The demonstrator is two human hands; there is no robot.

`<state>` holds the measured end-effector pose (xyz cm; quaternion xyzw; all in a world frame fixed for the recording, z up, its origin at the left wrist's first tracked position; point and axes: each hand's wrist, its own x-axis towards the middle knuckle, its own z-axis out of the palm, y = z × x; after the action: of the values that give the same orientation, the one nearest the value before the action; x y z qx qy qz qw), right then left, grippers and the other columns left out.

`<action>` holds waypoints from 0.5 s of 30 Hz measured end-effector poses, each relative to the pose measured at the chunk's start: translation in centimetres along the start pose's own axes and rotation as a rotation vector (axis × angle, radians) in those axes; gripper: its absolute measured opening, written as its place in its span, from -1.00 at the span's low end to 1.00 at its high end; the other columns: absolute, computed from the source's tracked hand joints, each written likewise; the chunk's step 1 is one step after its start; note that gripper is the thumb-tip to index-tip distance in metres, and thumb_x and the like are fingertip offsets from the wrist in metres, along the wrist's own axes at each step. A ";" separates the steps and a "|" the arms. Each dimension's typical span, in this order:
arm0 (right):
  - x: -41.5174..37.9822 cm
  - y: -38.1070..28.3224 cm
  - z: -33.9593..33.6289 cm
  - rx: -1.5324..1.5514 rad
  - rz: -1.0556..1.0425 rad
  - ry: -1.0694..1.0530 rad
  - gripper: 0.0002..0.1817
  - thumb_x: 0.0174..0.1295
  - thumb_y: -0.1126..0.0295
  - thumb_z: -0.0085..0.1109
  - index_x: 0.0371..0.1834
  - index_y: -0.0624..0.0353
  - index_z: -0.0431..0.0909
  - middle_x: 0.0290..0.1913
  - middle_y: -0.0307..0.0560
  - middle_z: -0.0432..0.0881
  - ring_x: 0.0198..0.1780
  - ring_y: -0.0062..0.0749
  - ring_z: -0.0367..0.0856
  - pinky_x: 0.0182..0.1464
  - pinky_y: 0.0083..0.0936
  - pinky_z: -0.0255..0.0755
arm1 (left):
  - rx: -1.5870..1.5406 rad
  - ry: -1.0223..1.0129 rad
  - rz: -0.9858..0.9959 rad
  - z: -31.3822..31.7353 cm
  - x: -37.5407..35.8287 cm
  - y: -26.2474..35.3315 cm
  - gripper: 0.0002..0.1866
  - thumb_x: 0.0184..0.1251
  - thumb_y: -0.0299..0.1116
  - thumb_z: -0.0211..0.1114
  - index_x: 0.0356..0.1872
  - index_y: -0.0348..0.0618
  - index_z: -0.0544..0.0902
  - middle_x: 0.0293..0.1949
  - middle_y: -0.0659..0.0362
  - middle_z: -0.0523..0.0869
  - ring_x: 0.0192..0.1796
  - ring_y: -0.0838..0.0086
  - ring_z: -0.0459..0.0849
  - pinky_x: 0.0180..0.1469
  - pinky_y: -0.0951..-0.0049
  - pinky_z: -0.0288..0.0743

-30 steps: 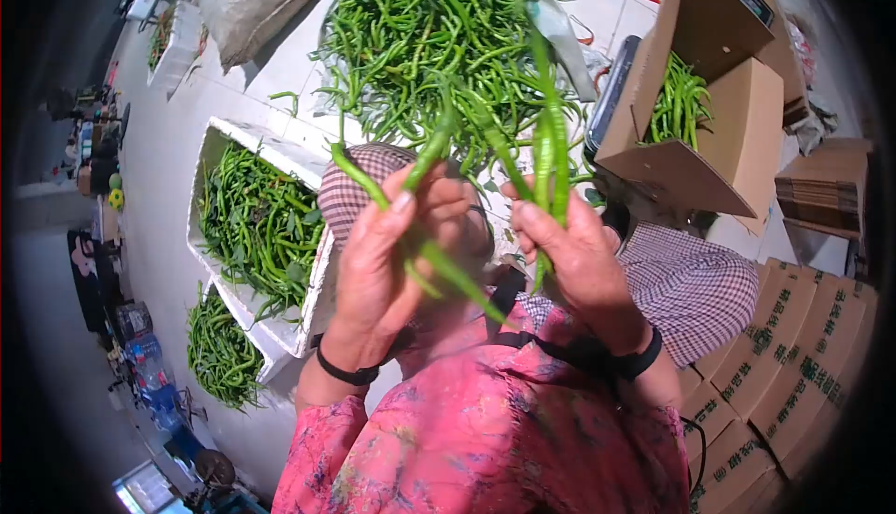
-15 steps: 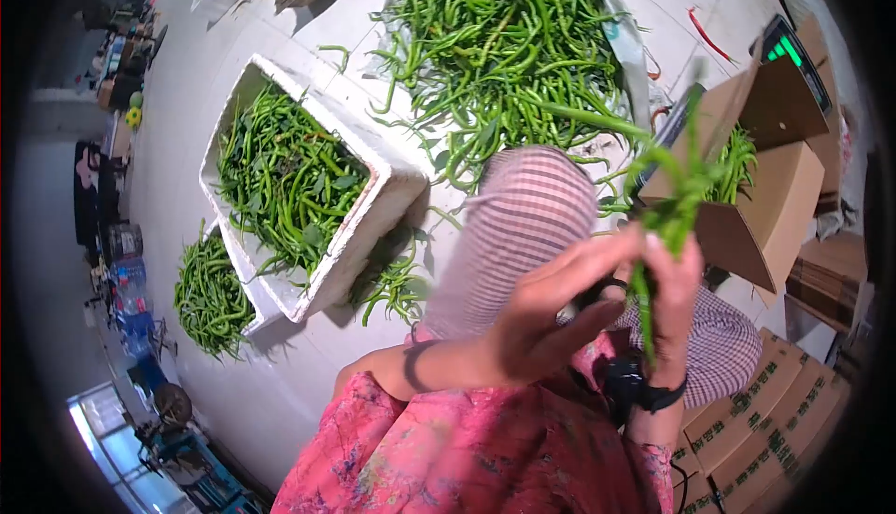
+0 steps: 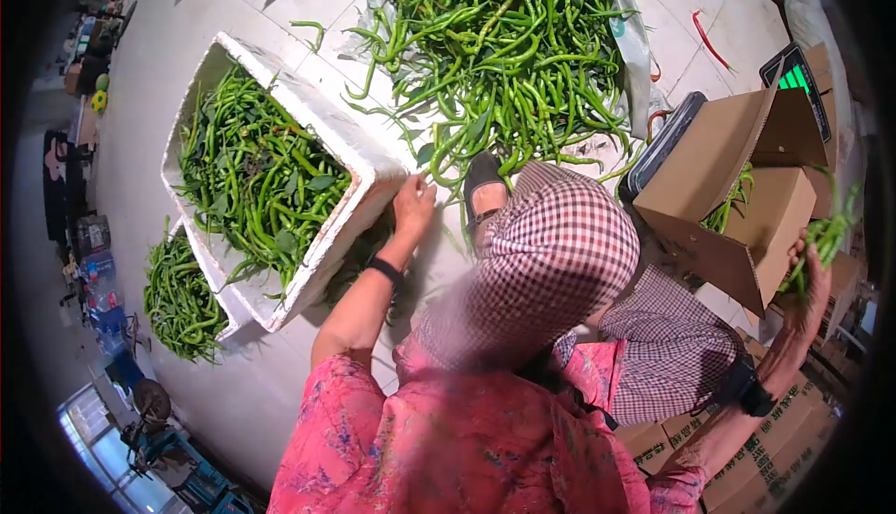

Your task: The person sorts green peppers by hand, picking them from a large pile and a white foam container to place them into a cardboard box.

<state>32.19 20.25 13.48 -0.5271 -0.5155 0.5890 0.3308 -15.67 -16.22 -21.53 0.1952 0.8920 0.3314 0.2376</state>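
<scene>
Your right hand (image 3: pixel 810 276) grasps a bunch of peppers (image 3: pixel 826 236), green, just beside the right edge of the carton (image 3: pixel 677 192), where more peppers (image 3: pixel 733 204) lie. Your left hand (image 3: pixel 413 208), fingers curled, is at the right corner of the pepper-filled foam box (image 3: pixel 369 171); whether it grips anything cannot be told. A pepper pile (image 3: pixel 509 57) spills past the lower edge of its plastic sheet (image 3: pixel 635 57).

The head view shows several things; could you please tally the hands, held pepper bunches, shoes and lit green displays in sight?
Hands: 2 (left hand, right hand)
Held pepper bunch: 1
Shoe: 1
Lit green display: 1
Total: 5
</scene>
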 end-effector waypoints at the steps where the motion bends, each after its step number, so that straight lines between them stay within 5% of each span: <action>1: 0.7 0.9 0.2 -0.229 0.036 0.098 -0.54 0.31 0.32 0.21 0.20 0.31 0.40 -0.03 -0.02 0.60 0.00 -0.48 0.55 0.00 -0.55 0.47 | 0.033 0.073 0.046 1.2 0.8 0.4 -0.61 0.19 -0.26 0.30 -0.01 -0.26 0.58 -0.19 -0.11 0.70 -0.08 0.00 0.66 0.01 0.10 0.50; 3: 0.5 2.8 1.7 -0.612 0.098 0.298 -0.29 0.30 0.08 0.17 0.41 0.27 0.25 0.29 0.15 0.43 0.28 -0.25 0.45 0.38 -0.31 0.17 | 0.061 0.178 0.032 3.9 2.7 -0.3 -0.59 0.16 -0.23 0.34 0.02 -0.17 0.56 -0.14 -0.10 0.69 -0.05 0.00 0.66 0.01 0.08 0.50; 5: -0.6 3.2 3.2 -0.697 -0.027 0.258 -0.24 0.31 0.02 0.14 0.44 0.28 0.21 0.41 0.18 0.29 0.35 -0.20 0.38 0.39 -0.29 0.15 | 0.236 0.059 -0.242 4.2 3.9 0.7 -0.63 0.11 -0.22 0.38 -0.10 -0.17 0.60 -0.28 -0.04 0.71 -0.12 0.05 0.68 -0.01 0.10 0.50; 7: -2.1 2.0 6.6 -0.676 -0.072 0.221 -0.31 0.34 0.07 0.12 0.40 0.30 0.27 0.34 0.17 0.37 0.29 -0.22 0.43 0.36 -0.31 0.21 | 0.247 0.133 -0.243 5.2 4.7 -0.1 -0.70 0.08 -0.20 0.40 -0.23 -0.13 0.60 -0.32 -0.01 0.71 -0.19 -0.01 0.67 -0.06 0.08 0.51; 9: -4.0 0.6 9.5 -0.654 -0.114 0.189 -0.38 0.36 0.13 0.11 0.37 0.31 0.32 0.28 0.16 0.45 0.24 -0.24 0.49 0.32 -0.33 0.27 | 0.243 0.118 -0.201 5.4 5.4 -0.6 -0.75 0.13 -0.25 0.40 -0.33 -0.18 0.57 -0.43 0.06 0.69 -0.33 0.14 0.69 -0.27 0.20 0.55; 11: -6.5 -0.3 11.9 -0.634 -0.177 0.187 -0.53 0.40 0.30 0.07 0.29 0.33 0.41 0.10 0.09 0.59 0.07 -0.36 0.57 0.21 -0.42 0.38 | -0.401 -0.020 -0.324 4.3 5.4 -0.7 -0.82 0.22 -0.33 0.37 -0.37 -0.16 0.53 -0.51 0.19 0.64 -0.44 0.40 0.67 -0.46 0.47 0.50; 12: -7.4 0.0 13.8 -0.461 -0.240 0.228 -0.66 0.38 0.44 0.04 0.17 0.34 0.49 -0.12 -0.02 0.67 -0.17 -0.51 0.59 -0.01 -0.56 0.48 | -0.778 -0.132 -0.392 1.7 4.0 2.4 -0.85 0.32 -0.40 0.31 -0.38 -0.14 0.50 -0.48 0.25 0.61 -0.46 0.59 0.63 -0.53 0.66 0.44; 15: -8.3 1.1 15.2 -0.260 0.079 0.025 -0.72 0.35 0.48 0.05 0.08 0.35 0.52 -0.19 -0.06 0.67 -0.29 -0.55 0.56 -0.19 -0.60 0.48 | -1.223 -0.318 -0.433 -3.8 1.0 7.2 -0.88 0.37 -0.39 0.28 -0.29 -0.21 0.55 -0.43 0.22 0.62 -0.46 0.57 0.63 -0.52 0.64 0.49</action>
<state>19.63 8.33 13.39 -0.5925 -0.5623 0.5234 0.2428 -17.17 -12.57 -14.40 -0.1117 0.5166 0.6895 0.4952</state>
